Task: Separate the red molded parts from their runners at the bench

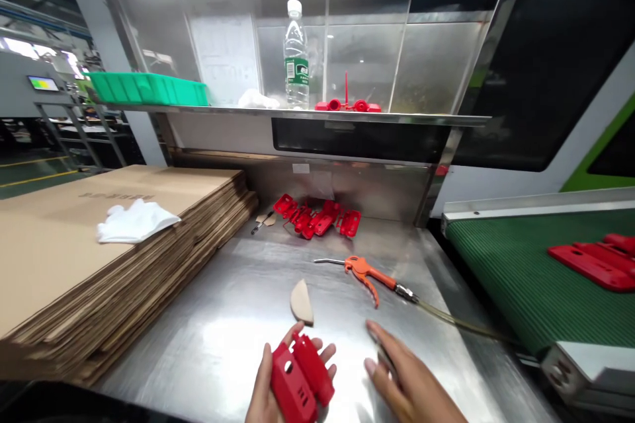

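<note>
My left hand (270, 388) holds a red plastic molded part (299, 379) at the near edge of the steel table (233, 317). My right hand (404, 373) lies just to its right, flat on the table with fingers apart and nothing visible in it. A small tan half-round piece (301, 302) lies on the table just beyond the red part. Farther back rests an orange air blow gun (364, 271) with its hose running off to the right. Several more red plastic parts (317, 217) are heaped at the back of the table.
A stack of flat cardboard sheets (104, 258) fills the left side, with a white glove (133, 221) on top. A green conveyor belt (526, 277) on the right carries red parts (595, 261). The shelf above holds a water bottle (296, 56), a green tray (149, 88) and red pieces (347, 104).
</note>
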`<action>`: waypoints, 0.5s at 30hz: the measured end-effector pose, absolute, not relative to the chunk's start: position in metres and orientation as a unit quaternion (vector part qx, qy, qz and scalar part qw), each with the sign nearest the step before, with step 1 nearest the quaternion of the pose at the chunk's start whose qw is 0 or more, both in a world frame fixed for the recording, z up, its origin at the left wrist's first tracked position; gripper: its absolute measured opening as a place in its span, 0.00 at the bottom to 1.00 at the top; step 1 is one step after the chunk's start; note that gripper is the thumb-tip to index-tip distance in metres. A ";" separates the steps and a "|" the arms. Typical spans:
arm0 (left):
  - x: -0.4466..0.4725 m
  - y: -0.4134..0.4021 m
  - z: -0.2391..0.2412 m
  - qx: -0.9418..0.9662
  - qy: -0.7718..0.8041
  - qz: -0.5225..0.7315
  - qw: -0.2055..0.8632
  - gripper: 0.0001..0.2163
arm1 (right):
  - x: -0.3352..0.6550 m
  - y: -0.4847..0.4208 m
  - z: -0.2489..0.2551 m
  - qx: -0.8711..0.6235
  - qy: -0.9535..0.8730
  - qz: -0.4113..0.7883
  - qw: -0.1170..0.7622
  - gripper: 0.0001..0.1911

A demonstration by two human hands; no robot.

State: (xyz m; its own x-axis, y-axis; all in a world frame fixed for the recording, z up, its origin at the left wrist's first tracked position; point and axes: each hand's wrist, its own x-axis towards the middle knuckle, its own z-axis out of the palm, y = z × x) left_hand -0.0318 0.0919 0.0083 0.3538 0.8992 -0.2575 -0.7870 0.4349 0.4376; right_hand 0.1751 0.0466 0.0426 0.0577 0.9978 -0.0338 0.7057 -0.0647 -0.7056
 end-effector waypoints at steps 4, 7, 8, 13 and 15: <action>-0.043 0.100 -0.003 0.092 0.223 0.516 0.822 0.25 | 0.190 0.077 0.026 -0.764 -0.627 0.096 0.115 0.29; -0.048 0.096 0.007 0.142 0.236 0.506 0.817 0.29 | 0.160 0.105 0.031 -0.778 -0.621 -0.038 0.088 0.27; -0.050 0.094 0.012 0.166 0.250 0.509 0.807 0.29 | 0.144 0.114 0.034 -0.774 -0.623 -0.056 0.097 0.26; -0.061 0.080 0.033 0.211 0.288 0.527 0.771 0.31 | 0.067 0.156 0.045 -0.744 -0.664 0.018 0.079 0.20; -0.068 0.077 0.037 0.195 0.289 0.532 0.772 0.31 | 0.057 0.159 0.043 -0.732 -0.678 0.037 0.066 0.15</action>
